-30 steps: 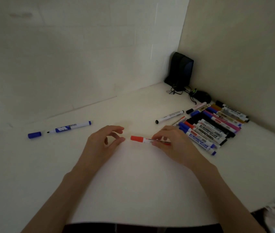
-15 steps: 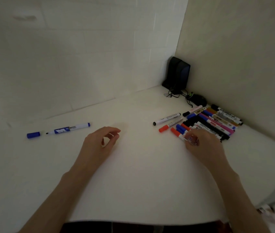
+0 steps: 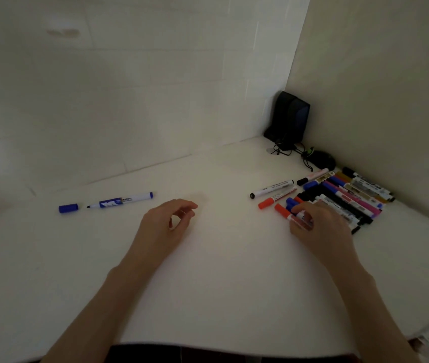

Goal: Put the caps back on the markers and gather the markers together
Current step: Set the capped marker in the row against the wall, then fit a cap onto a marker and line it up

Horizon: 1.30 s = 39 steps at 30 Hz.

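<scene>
Right hand [image 3: 322, 227]: grip pinched round the barrel of a red-capped marker [image 3: 284, 210], cap seated; the marker is held low over the table [image 3: 234, 284], just beside the near end of the marker row [image 3: 349, 203]; whether it already rests on the surface cannot be told. Left hand [image 3: 167, 226]: grip slack, fingers loosely curled, holding nothing, at mid-table. The row along the right wall lies side by side, capped as far as can be seen; a second red-capped marker [image 3: 273, 200] and a black-capped marker [image 3: 271, 189] lie just off its left edge, capped but not aligned. Outstanding: one blue marker [image 3: 126, 200] far left, tip bare; its blue cap [image 3: 68, 208] lies near the tip, apart from it. Judgement: task nearly complete; one capping, one carry across and some straightening appear to remain.
</scene>
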Available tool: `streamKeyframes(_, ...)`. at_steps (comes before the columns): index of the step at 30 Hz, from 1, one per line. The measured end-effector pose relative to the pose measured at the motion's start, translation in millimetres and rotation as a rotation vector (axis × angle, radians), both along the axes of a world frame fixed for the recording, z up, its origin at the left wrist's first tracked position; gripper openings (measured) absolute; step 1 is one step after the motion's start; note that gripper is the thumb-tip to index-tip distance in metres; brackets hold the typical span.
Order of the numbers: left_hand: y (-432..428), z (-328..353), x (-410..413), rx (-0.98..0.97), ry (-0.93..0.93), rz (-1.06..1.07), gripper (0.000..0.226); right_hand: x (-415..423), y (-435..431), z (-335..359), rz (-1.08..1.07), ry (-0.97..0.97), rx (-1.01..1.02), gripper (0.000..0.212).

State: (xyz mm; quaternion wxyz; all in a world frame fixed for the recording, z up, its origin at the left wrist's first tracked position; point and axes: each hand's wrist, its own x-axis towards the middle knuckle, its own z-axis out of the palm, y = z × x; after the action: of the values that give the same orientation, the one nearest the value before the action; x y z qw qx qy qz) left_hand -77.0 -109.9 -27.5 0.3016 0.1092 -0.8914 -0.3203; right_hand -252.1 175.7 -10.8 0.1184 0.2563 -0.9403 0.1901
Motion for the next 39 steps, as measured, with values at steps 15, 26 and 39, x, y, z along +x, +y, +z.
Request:
streamKeyframes(15, -2.6, -0.5, 0.1, 0.008, 0.004, -0.027, 0.019, -8.0, -0.3, -8.8, -0.039, 0.003, -0.022, 0.022)
streamKeyframes(26, -4.6, -2.4, 0.8, 0.009, -0.011, 0.009, 0.019, -4.1, -3.9, -6.7, -0.049, 0.019, -0.006, 0.029)
streamKeyframes(39, -130.2, 5.0, 86.1, -0.201, -0.152, 0.753, 0.045, 45.3, -151.2, -7.1, 0.446, 0.094, -0.079, 0.032)
